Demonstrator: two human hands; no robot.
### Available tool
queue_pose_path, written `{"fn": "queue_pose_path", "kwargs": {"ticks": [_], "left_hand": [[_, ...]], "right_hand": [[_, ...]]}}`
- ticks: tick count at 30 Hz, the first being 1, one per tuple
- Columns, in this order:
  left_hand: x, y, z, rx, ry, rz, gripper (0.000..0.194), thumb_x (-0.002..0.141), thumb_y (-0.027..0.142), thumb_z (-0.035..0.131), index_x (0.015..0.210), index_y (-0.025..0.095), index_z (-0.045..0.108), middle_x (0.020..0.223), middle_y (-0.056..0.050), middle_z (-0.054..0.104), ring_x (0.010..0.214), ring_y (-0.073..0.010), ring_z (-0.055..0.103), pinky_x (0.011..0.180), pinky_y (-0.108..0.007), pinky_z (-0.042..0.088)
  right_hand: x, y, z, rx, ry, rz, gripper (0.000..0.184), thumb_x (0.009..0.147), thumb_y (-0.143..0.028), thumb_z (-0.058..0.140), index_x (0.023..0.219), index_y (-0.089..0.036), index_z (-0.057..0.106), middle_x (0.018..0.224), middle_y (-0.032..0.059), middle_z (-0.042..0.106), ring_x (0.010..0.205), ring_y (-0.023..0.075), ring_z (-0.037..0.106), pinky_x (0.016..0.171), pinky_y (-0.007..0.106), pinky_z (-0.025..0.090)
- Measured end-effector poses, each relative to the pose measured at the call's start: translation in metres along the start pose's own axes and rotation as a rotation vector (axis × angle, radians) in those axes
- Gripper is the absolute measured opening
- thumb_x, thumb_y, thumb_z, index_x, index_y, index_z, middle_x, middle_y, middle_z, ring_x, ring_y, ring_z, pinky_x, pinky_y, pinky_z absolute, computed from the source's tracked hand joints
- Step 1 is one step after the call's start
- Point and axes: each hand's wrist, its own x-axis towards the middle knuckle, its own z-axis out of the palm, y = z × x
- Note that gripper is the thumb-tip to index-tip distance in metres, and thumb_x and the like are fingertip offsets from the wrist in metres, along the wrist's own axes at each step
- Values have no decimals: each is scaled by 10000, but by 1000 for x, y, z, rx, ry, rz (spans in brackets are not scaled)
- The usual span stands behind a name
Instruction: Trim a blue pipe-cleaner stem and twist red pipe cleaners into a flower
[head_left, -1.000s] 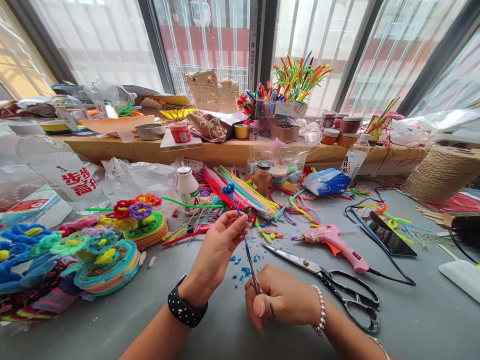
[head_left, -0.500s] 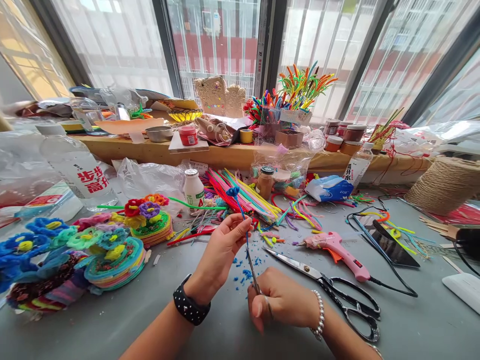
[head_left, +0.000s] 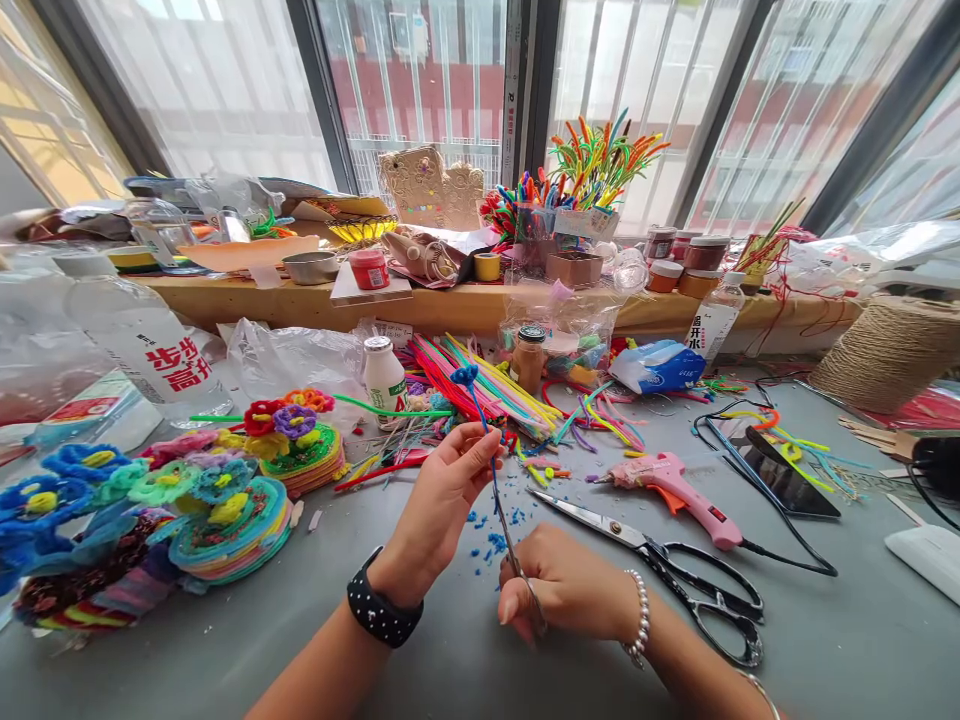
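Note:
Between the thumb and fingers of my left hand (head_left: 450, 475) is a blue pipe cleaner (head_left: 482, 412) with a small flower-like head (head_left: 465, 376) at its upper end. My right hand (head_left: 562, 585) is closed round a small pair of scissors (head_left: 514, 555), its thin blades pointing up toward the stem just below my left fingers. Whether the blades touch the stem I cannot tell. Blue fuzz clippings (head_left: 495, 543) lie scattered on the grey table (head_left: 420, 650) behind the scissors. Part of the scissor handles is hidden by my right fingers.
Large black-handled scissors (head_left: 637, 540) and a pink glue gun (head_left: 682, 492) lie at the right. Pipe-cleaner flower pieces (head_left: 225, 540) stand at the left. Behind are loose pipe cleaners (head_left: 495, 385), a white bottle (head_left: 385, 380), a brown jar (head_left: 528, 360) and a twine spool (head_left: 885, 355).
The view has shifted slightly. My right hand and the small scissors have moved only a little; both hands keep their holds.

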Motion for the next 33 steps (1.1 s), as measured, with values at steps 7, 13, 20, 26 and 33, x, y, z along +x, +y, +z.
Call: {"fn": "queue_pose_path", "kwargs": {"ticks": [7,13,20,26,33], "left_hand": [[1,-1,-1,4,13,1,79,645,177,623,706,153,580,632,29,571,552,-34,518,545,-122,420],[1,-1,-1,12,16,-13,87,632,177,634,703,149,594,629,27,560,558,-35,516,536,-123,413],[-1,-1,-1,23,-7,-20,70,641,187,628,695,163,589,633,44,558,569,-25,509,546,-119,403],[0,0,-1,11,-18,3,57,652,186,617,686,162,578,613,49,550,547,-24,496,534,-123,398],[0,2,-2,-6,-8,24,92,643,180,622,711,145,572,625,36,547,537,-34,491,523,-134,404]], "right_hand": [[-2,1,-2,-52,-20,-29,658,711,-647,245,446,-110,518,378,-28,409,371,43,401,415,154,314],[-4,-2,-3,-117,-52,-26,759,661,-714,104,485,-112,532,408,-16,411,403,60,408,430,176,316],[-4,-4,-3,-118,-38,-1,750,648,-726,127,482,-113,527,428,-13,427,423,65,419,447,181,323],[-2,-5,-2,-39,-27,10,720,673,-701,176,426,-115,514,381,-24,414,367,45,376,439,164,335],[0,-6,-1,-3,7,0,657,688,-661,282,366,-124,482,348,-33,407,342,36,353,431,154,332]]}}
